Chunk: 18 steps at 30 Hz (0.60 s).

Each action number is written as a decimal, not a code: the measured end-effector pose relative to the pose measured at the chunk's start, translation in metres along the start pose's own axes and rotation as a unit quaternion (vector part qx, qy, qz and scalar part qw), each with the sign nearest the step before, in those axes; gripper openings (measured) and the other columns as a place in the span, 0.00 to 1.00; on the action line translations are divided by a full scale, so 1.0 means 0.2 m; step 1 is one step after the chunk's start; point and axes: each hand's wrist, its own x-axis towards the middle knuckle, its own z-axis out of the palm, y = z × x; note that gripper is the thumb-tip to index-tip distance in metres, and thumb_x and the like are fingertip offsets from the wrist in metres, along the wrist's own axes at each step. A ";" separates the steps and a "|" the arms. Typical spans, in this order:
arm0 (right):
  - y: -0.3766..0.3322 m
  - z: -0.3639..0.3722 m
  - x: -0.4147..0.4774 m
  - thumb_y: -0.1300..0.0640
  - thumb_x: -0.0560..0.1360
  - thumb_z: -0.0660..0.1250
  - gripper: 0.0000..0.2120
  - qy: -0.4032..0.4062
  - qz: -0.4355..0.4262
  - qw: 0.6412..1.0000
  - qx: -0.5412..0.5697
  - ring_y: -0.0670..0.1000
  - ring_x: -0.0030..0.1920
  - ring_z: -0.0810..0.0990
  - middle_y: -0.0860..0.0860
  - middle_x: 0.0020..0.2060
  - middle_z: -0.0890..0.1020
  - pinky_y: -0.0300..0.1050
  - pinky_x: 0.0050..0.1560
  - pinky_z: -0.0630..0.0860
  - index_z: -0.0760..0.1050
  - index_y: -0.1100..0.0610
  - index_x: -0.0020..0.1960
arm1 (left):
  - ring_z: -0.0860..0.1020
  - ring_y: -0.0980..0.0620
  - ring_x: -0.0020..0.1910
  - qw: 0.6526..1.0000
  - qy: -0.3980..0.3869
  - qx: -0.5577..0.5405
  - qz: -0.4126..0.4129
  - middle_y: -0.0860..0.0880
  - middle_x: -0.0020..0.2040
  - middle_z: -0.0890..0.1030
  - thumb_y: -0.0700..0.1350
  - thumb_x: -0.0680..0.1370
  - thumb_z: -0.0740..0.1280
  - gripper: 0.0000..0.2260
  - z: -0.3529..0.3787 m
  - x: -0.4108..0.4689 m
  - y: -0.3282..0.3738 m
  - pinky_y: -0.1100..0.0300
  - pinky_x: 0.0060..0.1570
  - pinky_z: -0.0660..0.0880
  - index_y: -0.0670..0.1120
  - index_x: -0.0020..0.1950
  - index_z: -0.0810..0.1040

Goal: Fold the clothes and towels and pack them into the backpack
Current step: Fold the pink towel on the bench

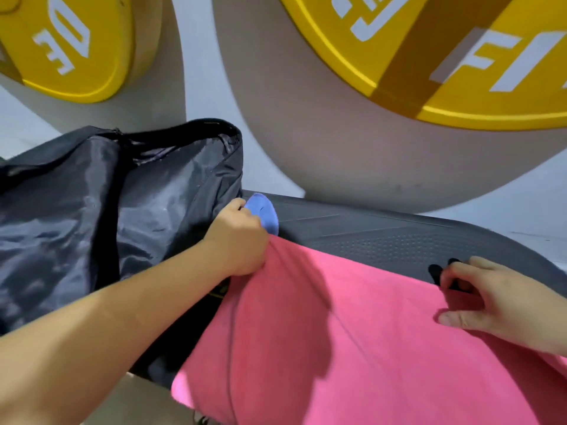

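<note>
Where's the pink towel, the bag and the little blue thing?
pink towel (368, 348): head view, middle of its flat top.
bag (76, 225): head view, shiny side panel.
blue thing (265, 214): head view, its rounded middle.

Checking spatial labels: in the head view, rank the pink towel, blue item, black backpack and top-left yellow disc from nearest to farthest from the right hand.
1. pink towel, touched by the right hand.
2. blue item, across the towel to the left.
3. black backpack, farther left.
4. yellow disc, top left, beyond the backpack.
</note>
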 end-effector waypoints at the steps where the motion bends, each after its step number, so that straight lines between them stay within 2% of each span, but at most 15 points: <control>1: -0.03 0.02 0.01 0.34 0.63 0.73 0.17 -0.019 -0.001 1.000 -0.009 0.38 0.39 0.73 0.40 0.36 0.71 0.35 0.33 0.66 0.69 0.41 0.41 | 0.68 0.49 0.24 1.000 -0.005 -0.021 -0.010 0.46 0.21 0.70 0.43 0.58 0.62 0.06 0.00 -0.02 0.00 0.53 0.49 0.73 0.45 0.22 0.74; 3: -0.06 0.05 0.02 0.43 0.67 0.74 0.15 -0.014 0.002 1.000 -0.009 0.39 0.37 0.72 0.41 0.36 0.72 0.38 0.35 0.68 0.68 0.44 0.39 | 0.70 0.51 0.26 0.999 -0.006 -0.022 -0.047 0.45 0.23 0.72 0.41 0.59 0.61 0.08 0.02 -0.04 -0.01 0.54 0.53 0.75 0.40 0.26 0.78; 4: -0.07 0.04 0.02 0.44 0.69 0.74 0.15 0.002 0.003 1.000 -0.010 0.39 0.35 0.72 0.40 0.34 0.72 0.41 0.36 0.70 0.68 0.45 0.37 | 0.68 0.57 0.28 0.997 -0.002 -0.019 -0.079 0.45 0.26 0.72 0.40 0.61 0.58 0.12 0.03 -0.04 -0.02 0.61 0.54 0.73 0.35 0.30 0.79; 5: -0.08 0.03 0.02 0.44 0.69 0.74 0.16 0.007 0.007 1.000 -0.016 0.39 0.34 0.71 0.40 0.33 0.73 0.43 0.37 0.72 0.67 0.46 0.37 | 0.64 0.60 0.29 0.995 0.029 -0.011 -0.098 0.46 0.29 0.69 0.39 0.65 0.54 0.15 0.02 -0.04 -0.04 0.70 0.53 0.65 0.33 0.33 0.78; 6: -0.08 0.01 0.02 0.41 0.69 0.73 0.16 -0.003 0.016 0.999 -0.028 0.39 0.34 0.70 0.40 0.33 0.73 0.44 0.38 0.72 0.66 0.46 0.37 | 0.60 0.57 0.29 0.993 -0.015 -0.029 -0.117 0.47 0.29 0.64 0.37 0.70 0.51 0.17 -0.01 -0.01 -0.05 0.69 0.49 0.61 0.33 0.31 0.76; 7: -0.08 -0.02 0.01 0.36 0.68 0.71 0.18 -0.025 0.028 0.998 -0.047 0.40 0.33 0.71 0.40 0.33 0.73 0.43 0.37 0.72 0.66 0.46 0.38 | 0.56 0.52 0.29 0.984 -0.092 -0.048 -0.144 0.48 0.27 0.56 0.33 0.72 0.47 0.18 -0.01 -0.01 -0.04 0.63 0.46 0.61 0.35 0.25 0.68; 9: -0.06 -0.09 -0.02 0.28 0.62 0.68 0.24 -0.088 0.057 0.989 -0.107 0.41 0.36 0.74 0.40 0.35 0.76 0.41 0.38 0.72 0.67 0.45 0.43 | 0.53 0.49 0.31 0.993 -0.045 0.049 -0.095 0.47 0.28 0.44 0.29 0.68 0.51 0.12 0.08 -0.05 -0.03 0.57 0.45 0.62 0.37 0.26 0.54; 10: -0.04 -0.12 -0.04 0.27 0.60 0.68 0.27 -0.120 0.069 0.982 -0.132 0.42 0.40 0.77 0.40 0.38 0.78 0.40 0.39 0.72 0.69 0.44 0.49 | 0.54 0.49 0.30 0.995 -0.033 0.038 -0.081 0.47 0.27 0.45 0.30 0.64 0.55 0.11 0.10 -0.06 -0.03 0.55 0.47 0.64 0.37 0.25 0.55; 11: 0.00 -0.14 -0.06 0.28 0.60 0.68 0.31 -0.148 0.077 0.974 -0.155 0.44 0.45 0.79 0.40 0.44 0.80 0.40 0.42 0.73 0.69 0.41 0.57 | 0.55 0.49 0.27 0.997 -0.018 0.047 -0.064 0.48 0.24 0.49 0.30 0.59 0.61 0.10 0.08 -0.05 -0.03 0.53 0.49 0.67 0.39 0.22 0.62; 12: 0.02 -0.17 -0.08 0.31 0.61 0.69 0.33 -0.171 0.082 0.968 -0.168 0.45 0.50 0.80 0.41 0.49 0.81 0.40 0.45 0.74 0.68 0.40 0.63 | 0.58 0.50 0.24 0.997 -0.026 0.025 -0.061 0.49 0.22 0.55 0.30 0.55 0.66 0.08 0.06 -0.03 -0.04 0.51 0.51 0.69 0.41 0.23 0.70; 13: 0.05 -0.18 -0.10 0.35 0.63 0.70 0.32 -0.187 0.084 0.964 -0.168 0.45 0.51 0.80 0.42 0.51 0.82 0.39 0.47 0.74 0.69 0.43 0.64 | 0.62 0.49 0.22 0.996 -0.044 0.013 -0.073 0.49 0.21 0.61 0.30 0.53 0.70 0.09 0.04 -0.02 -0.02 0.50 0.52 0.70 0.41 0.27 0.74; 14: 0.08 -0.19 -0.11 0.38 0.65 0.71 0.27 -0.194 0.086 0.964 -0.158 0.45 0.47 0.80 0.43 0.47 0.82 0.38 0.45 0.74 0.73 0.47 0.60 | 0.66 0.49 0.23 0.994 -0.063 0.017 -0.085 0.49 0.23 0.66 0.31 0.54 0.72 0.11 -0.01 0.00 -0.01 0.49 0.54 0.69 0.41 0.32 0.76; 15: 0.12 -0.20 -0.11 0.41 0.67 0.71 0.19 -0.177 0.092 0.971 -0.133 0.43 0.39 0.78 0.44 0.40 0.82 0.37 0.40 0.73 0.77 0.52 0.51 | 0.68 0.48 0.26 0.991 -0.074 0.038 -0.105 0.49 0.27 0.69 0.33 0.60 0.72 0.11 -0.06 0.02 0.00 0.49 0.57 0.66 0.43 0.39 0.76; 16: 0.16 -0.21 -0.10 0.43 0.68 0.72 0.15 -0.145 0.112 0.979 -0.092 0.44 0.32 0.75 0.46 0.32 0.78 0.37 0.35 0.70 0.75 0.55 0.41 | 0.69 0.47 0.31 0.988 -0.085 0.031 -0.125 0.50 0.32 0.69 0.35 0.68 0.67 0.10 -0.06 0.04 0.01 0.50 0.60 0.63 0.45 0.46 0.74; 18: 0.25 -0.22 -0.09 0.47 0.71 0.72 0.17 -0.055 0.162 0.985 -0.023 0.47 0.28 0.70 0.48 0.26 0.73 0.41 0.32 0.66 0.71 0.56 0.33 | 0.68 0.48 0.36 0.983 -0.084 0.021 -0.160 0.51 0.35 0.68 0.36 0.74 0.57 0.12 -0.06 0.06 0.02 0.51 0.62 0.59 0.48 0.54 0.69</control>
